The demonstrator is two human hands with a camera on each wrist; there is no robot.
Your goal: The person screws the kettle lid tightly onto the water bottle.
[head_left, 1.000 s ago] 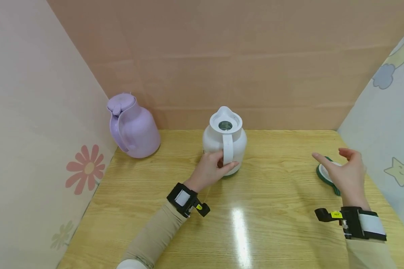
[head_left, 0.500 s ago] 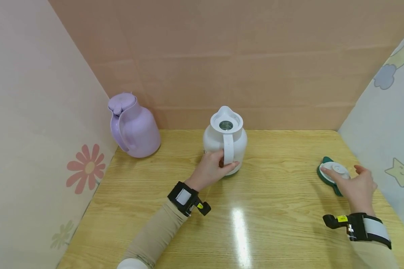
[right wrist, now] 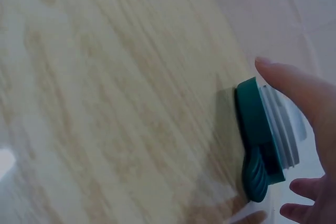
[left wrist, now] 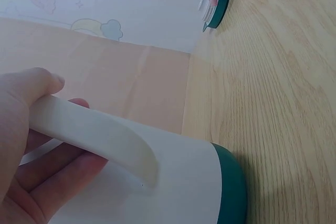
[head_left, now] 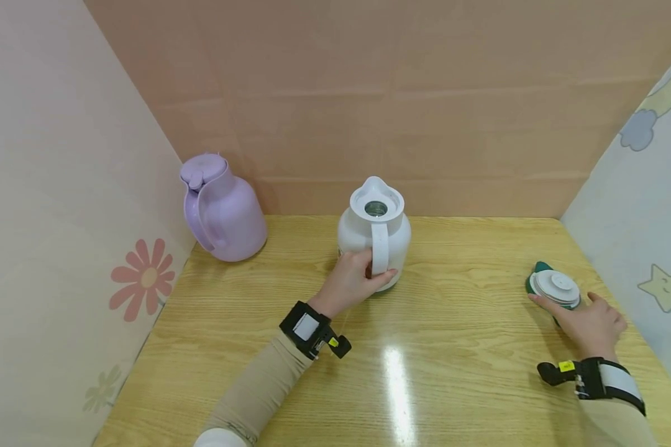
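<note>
- The lid (head_left: 555, 289) lies upside down, well right of the white jug (head_left: 374, 233), touching the right hand's (head_left: 587, 323) loosely spread fingertips.
- The left hand (head_left: 351, 280), nearer the jug, grips its handle (head_left: 378, 248).

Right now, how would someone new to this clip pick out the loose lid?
Look to the right edge of the wooden table, near the star-printed wall. By the right hand lies the lid: a flat green disc with a white ribbed insert facing up, the only thing lying flat.

Light wooden table (head_left: 425, 347), white jug (head_left: 374, 239) mid-back; lilac jug (head_left: 223, 211) back left; green-and-white lid (head_left: 553, 290) right
</note>
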